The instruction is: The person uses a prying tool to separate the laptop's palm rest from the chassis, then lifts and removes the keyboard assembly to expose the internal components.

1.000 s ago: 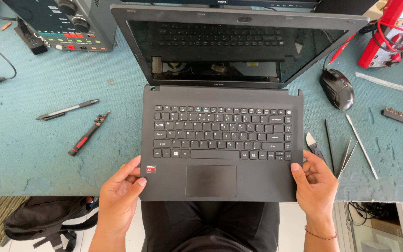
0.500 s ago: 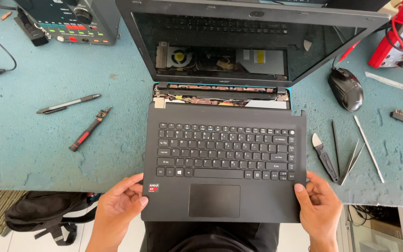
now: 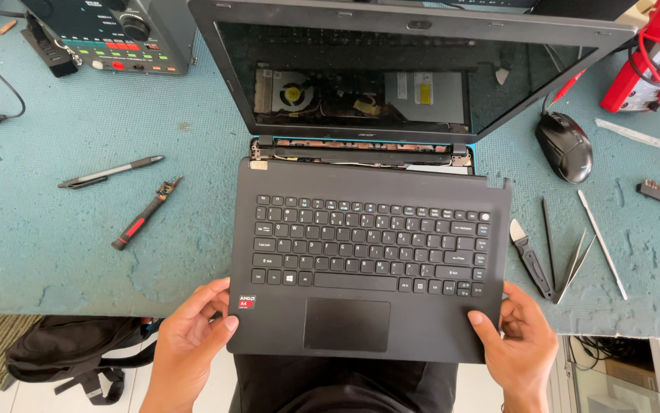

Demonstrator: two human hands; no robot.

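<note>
Here the teal worktop (image 3: 54, 229) fills most of my view, with the laptop base and screen (image 3: 414, 76) standing at its far middle. The dark screen reflects a fan and boards; the real innards behind the hinge show only as a thin strip of wires. The keyboard cover (image 3: 372, 260) lies detached, its near edge hanging off the near edge of the worktop, its far edge just short of the hinges.

My left hand (image 3: 192, 344) takes the cover's near left corner, thumb on top beside the red sticker, fingers curled under, so that grip is pinched on the cover. My right hand (image 3: 517, 344) does the same at the near right corner, thumb flat on the palm rest, fingers hidden beneath. Both forearms are cut off at the near frame edge.

A mouse (image 3: 565, 147) sits right of the hinge. Near right lie a pry blade, a thin dark probe and metal tweezers (image 3: 575, 264). Left lie a pen (image 3: 112, 171) and a red-handled screwdriver (image 3: 145, 217). A dark bag (image 3: 77, 348) rests on the floor, partly hidden by the worktop.
</note>
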